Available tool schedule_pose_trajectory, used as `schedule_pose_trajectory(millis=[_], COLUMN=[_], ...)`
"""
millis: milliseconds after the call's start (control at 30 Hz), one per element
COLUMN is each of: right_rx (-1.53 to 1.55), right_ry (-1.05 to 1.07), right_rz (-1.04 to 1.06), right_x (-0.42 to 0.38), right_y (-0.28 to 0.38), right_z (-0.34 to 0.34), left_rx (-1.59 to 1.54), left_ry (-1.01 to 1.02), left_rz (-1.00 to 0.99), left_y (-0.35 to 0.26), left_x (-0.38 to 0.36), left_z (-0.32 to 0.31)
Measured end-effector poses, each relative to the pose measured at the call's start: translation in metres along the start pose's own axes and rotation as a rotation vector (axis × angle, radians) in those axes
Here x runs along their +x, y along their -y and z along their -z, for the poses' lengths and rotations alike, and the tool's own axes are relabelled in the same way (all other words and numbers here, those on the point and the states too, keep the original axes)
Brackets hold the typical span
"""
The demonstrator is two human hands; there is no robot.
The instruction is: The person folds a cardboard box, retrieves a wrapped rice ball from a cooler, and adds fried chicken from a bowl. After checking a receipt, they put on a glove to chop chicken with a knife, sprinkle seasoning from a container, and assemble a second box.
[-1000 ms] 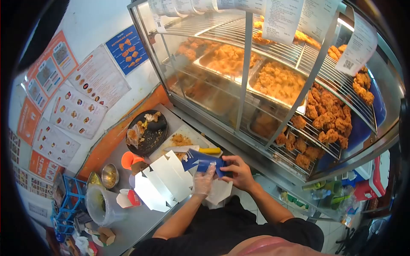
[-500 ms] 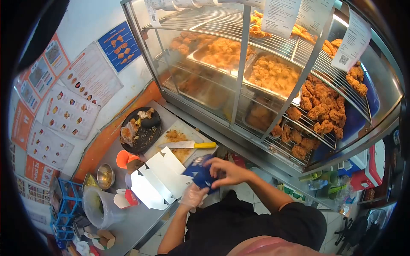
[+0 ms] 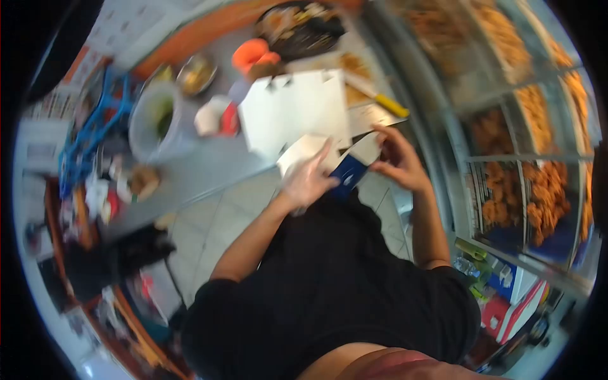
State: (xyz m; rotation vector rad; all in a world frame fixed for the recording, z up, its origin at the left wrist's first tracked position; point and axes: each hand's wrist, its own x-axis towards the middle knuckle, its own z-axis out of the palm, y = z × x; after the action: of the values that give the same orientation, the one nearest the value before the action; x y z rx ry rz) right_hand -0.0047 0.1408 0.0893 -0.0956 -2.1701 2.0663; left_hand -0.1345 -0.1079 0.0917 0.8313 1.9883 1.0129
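Note:
A small blue and white carton [image 3: 349, 173] is between my two hands at the counter's front edge. My left hand [image 3: 308, 180], in a clear glove, grips its left side, where a white flap stands up. The fingers of my right hand [image 3: 400, 161] are closed on its right edge. Just beyond the carton lies an unfolded white box [image 3: 294, 113], flat on the counter. Behind that, a knife with a yellow handle [image 3: 391, 106] rests on a cutting board [image 3: 367, 71]. The view is partly blurred.
A black pan [image 3: 301, 39] with food scraps is at the back. Orange cup [image 3: 251, 53], metal bowl [image 3: 196, 75], clear tub [image 3: 154, 120] and blue rack [image 3: 95, 136] are on the left. The glass case [image 3: 465, 136] of fried chicken is on the right.
The view has swung toward the left and down. The blue carton was folded between my hands; now it is opened out with white flaps showing, and my hands are farther apart.

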Motion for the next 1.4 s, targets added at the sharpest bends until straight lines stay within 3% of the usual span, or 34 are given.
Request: schedule_pose_trajectory(millis=[33, 167, 267, 367, 433, 500, 600, 700, 867, 967, 1000, 1100, 1233, 1333, 1367, 1400], right_rx=[0.037, -0.308, -0.469, -0.330, -0.110, 0.015, 0.234, 0.081, -0.598, -0.569, -0.555, -0.708, -0.583, -0.493, -0.420, -0.345], right_ry=[0.038, 0.568, 0.749, 0.880, 0.572, 0.305, 0.124, 0.488, 0.541, 0.420, 0.259, 0.254, 0.599, 0.780, 0.635, 0.484], right_rz=[-0.006, 0.002, -0.045, -0.133, -0.295, -0.285, -0.141, -0.019, -0.059, -0.176, -0.249, -0.063, 0.034, -0.135, -0.192, -0.247], right_x=[0.008, 0.043, 0.062, 0.081, 0.086, 0.093, 0.087, 0.100, 0.117, 0.121, 0.120, 0.126, 0.135, 0.150, 0.155, 0.162], right_y=[0.018, 0.040, 0.047, 0.037, 0.031, 0.022, -0.006, 0.008, 0.019, 0.020, 0.014, 0.029, 0.029, 0.040, 0.033, 0.015], right_z=[-0.014, -0.063, -0.096, -0.110, -0.127, -0.139, -0.154, -0.175, -0.224, -0.234, -0.238, -0.246, -0.253, -0.253, -0.245, -0.229], left_rx=[0.034, -0.080, -0.022, -0.044, -0.099, -0.148, -0.138, -0.076, 0.029, 0.084, 0.089, 0.046, 0.069, 0.162, 0.191, 0.418], left_ry=[-0.009, 0.090, 0.068, 0.041, 0.000, -0.096, -0.121, -0.079, 0.001, 0.003, -0.007, -0.050, -0.109, -0.143, -0.156, -0.312], left_rz=[0.009, 0.084, 0.070, 0.065, 0.037, 0.013, 0.097, 0.053, 0.012, -0.003, -0.013, -0.017, -0.018, -0.099, -0.147, -0.314], left_y=[-0.009, 0.030, 0.041, 0.054, 0.074, 0.098, 0.097, 0.112, 0.119, 0.123, 0.125, 0.124, 0.128, 0.122, 0.122, 0.141], left_x=[-0.008, -0.030, -0.053, -0.070, -0.078, -0.082, -0.093, -0.099, -0.107, -0.111, -0.110, -0.113, -0.118, -0.132, -0.137, -0.144], left_z=[0.014, 0.036, 0.059, 0.078, 0.086, 0.093, 0.121, 0.133, 0.147, 0.156, 0.158, 0.161, 0.160, 0.166, 0.170, 0.164])
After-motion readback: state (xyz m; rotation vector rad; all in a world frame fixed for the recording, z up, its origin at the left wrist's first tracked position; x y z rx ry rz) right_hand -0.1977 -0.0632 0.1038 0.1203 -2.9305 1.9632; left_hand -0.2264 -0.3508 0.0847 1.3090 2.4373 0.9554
